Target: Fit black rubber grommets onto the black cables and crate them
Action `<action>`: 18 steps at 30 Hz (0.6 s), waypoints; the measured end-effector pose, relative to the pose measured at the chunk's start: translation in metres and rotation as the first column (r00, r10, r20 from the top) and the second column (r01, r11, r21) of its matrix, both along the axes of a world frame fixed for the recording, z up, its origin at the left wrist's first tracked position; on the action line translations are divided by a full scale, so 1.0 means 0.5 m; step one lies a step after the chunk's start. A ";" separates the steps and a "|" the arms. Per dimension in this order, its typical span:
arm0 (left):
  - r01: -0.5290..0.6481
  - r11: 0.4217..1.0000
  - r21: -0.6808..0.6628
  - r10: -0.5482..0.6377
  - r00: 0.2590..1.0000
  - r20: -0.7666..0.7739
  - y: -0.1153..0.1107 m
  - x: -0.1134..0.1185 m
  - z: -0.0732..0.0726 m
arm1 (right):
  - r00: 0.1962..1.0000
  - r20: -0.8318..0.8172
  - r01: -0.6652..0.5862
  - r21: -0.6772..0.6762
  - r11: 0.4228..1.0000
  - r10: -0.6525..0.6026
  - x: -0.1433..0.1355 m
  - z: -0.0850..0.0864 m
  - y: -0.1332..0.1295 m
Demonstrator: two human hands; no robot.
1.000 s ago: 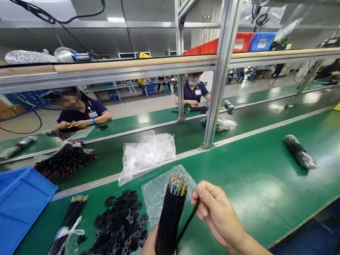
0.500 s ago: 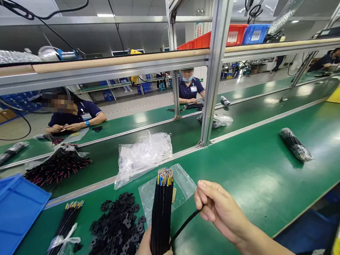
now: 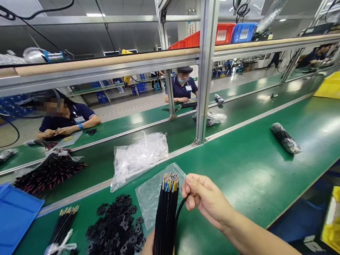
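Note:
My left hand (image 3: 148, 253), at the bottom centre, is wrapped round an upright bundle of black cables (image 3: 166, 223) with blue, yellow and brown wire ends on top. My right hand (image 3: 201, 196) pinches the upper end of a single black cable (image 3: 179, 214) that bends along the bundle's right side; its tip is hidden by the fingers. Behind the bundle lies a flat clear zip bag (image 3: 149, 194). Small black flat parts with holes (image 3: 117, 233) are heaped left of the bundle. Farther left, a smaller cable bundle (image 3: 62, 229) is tied with white plastic.
A blue tray (image 3: 6, 220) tilts at the lower left. Crumpled clear bags (image 3: 140, 156) lie by the aluminium post (image 3: 204, 67). A wrapped cable bundle (image 3: 286, 138) and a yellow bin (image 3: 338, 83) are on the right. Two co-workers sit across the line.
My right hand has moved left, bringing the single cable close against the bundle's side. The bundle sits slightly farther right and lower in view, and the camera has shifted a little.

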State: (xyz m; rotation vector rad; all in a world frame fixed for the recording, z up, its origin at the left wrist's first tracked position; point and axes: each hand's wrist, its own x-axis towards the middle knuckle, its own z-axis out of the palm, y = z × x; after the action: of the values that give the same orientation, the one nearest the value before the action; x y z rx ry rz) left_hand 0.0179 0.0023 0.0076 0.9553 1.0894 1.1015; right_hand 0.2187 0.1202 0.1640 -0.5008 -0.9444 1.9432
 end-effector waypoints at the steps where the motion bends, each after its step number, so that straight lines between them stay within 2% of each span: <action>1: 0.003 1.000 0.002 -0.003 1.000 0.007 -0.001 -0.001 -0.001 | 1.000 -0.003 0.000 0.001 1.000 0.000 -0.001 -0.001 -0.001; 7: 0.056 0.998 0.025 -0.057 0.996 0.064 -0.002 -0.005 -0.002 | 0.996 -0.082 -0.030 -0.057 0.998 0.026 -0.010 0.002 0.002; 11: 0.070 0.997 0.039 -0.074 0.990 0.117 -0.002 -0.009 -0.012 | 0.997 -0.057 -0.045 -0.011 0.999 0.044 -0.012 -0.001 0.007; 14: 0.113 0.992 0.060 -0.121 0.982 0.144 0.001 -0.014 -0.025 | 1.000 -0.020 0.015 0.050 0.999 -0.014 -0.012 -0.005 0.008; 18: 0.252 0.964 0.081 -0.263 0.947 0.184 0.007 -0.016 -0.030 | 0.994 0.020 0.102 0.065 0.993 -0.103 -0.019 -0.012 0.008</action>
State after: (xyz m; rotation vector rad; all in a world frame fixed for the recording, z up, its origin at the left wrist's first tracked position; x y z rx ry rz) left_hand 0.0098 0.0059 -0.0076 0.9826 0.7544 0.9894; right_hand 0.2092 0.1240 0.1579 -0.5261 -0.9742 1.8126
